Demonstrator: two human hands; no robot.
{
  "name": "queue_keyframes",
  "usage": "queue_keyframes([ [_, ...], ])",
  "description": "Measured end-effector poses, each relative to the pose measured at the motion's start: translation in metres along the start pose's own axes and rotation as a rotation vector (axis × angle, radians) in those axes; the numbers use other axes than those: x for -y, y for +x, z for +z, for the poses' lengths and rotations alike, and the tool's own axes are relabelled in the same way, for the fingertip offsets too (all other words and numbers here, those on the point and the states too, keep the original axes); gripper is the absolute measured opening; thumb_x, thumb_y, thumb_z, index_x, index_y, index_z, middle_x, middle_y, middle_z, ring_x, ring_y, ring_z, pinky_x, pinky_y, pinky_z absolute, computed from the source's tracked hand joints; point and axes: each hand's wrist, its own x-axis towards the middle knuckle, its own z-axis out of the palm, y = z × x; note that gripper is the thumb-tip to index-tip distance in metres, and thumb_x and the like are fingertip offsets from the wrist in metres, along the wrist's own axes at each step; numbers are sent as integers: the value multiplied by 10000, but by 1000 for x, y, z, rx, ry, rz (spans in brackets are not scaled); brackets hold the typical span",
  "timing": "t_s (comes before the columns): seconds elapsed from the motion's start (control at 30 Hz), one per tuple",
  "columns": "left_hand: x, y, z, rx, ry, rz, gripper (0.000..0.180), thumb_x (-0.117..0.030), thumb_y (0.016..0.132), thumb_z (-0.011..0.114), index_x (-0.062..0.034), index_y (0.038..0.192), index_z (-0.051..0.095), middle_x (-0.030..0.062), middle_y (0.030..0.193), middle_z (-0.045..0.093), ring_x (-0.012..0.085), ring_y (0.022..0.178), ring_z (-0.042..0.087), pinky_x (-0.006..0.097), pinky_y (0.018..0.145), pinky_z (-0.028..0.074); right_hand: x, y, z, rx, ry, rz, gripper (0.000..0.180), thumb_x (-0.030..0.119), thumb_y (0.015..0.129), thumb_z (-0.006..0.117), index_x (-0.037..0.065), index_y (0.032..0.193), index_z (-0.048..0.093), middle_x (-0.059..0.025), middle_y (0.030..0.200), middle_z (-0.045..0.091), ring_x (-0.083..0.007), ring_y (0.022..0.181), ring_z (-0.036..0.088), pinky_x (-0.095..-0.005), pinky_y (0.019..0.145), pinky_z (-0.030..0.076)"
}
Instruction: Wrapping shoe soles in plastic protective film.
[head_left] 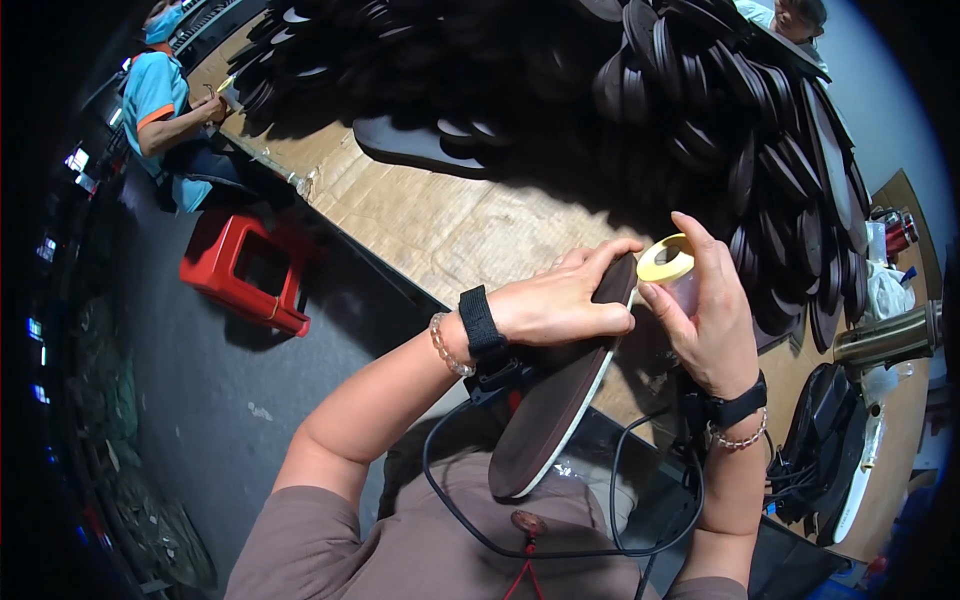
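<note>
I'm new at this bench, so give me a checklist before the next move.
1. Left hand gripping the sole: ok.
2. Right hand holding the yellow tape roll: ok.
3. Roll close to the sole's upper end: ok.
4. Tape stuck along the sole's edge: cannot tell.
5. Cable tucked away: not ok, hanging in a loose loop.
6. More soles within view: ok, piled ahead.

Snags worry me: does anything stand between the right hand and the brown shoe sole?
Between them is the pale yellow tape roll, pinched in the right hand near the upper end of the brown shoe sole. The left hand grips the sole alongside; no other obstruction shows.
</note>
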Motion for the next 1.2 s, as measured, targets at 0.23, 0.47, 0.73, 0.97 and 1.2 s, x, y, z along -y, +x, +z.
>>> queue_keyframes([
  [0.23,-13,-25,14,-40,-18,7,913,-346,845,679,-9,1552,211,309,1462,385,449,1416,409,483,1191,349,0,3,-14,75,169,-83,645,227,850,798,54,1425,564,-184,1120,658,-365,1013,684,-416,898,547],
  [0.47,-13,-31,21,-78,-26,28,925,-332,845,675,18,1553,194,325,1473,355,472,1429,376,492,1213,312,9,4,-4,-137,-28,-107,616,169,732,883,63,1301,672,-163,1114,698,-362,990,704,-404,855,579],
  [0.73,-11,-32,20,-89,-29,58,918,-339,845,668,20,1549,201,327,1468,354,482,1431,367,496,1218,301,11,4,2,-147,-61,-103,635,162,709,902,81,1299,679,-156,1114,694,-354,987,703,-408,850,583],
  [0.97,-13,-33,19,-82,-20,63,926,-360,849,653,26,1555,194,328,1475,342,496,1435,354,509,1220,293,11,3,5,-135,-81,-95,641,157,707,906,85,1302,682,-154,1102,687,-350,976,701,-404,842,582],
  [1.2,-11,-33,20,-87,-11,60,942,-385,857,640,38,1566,186,335,1481,339,503,1443,347,512,1222,291,15,1,7,-107,-88,-37,645,152,711,907,88,1311,677,-153,1095,676,-351,974,696,-406,834,578],
])
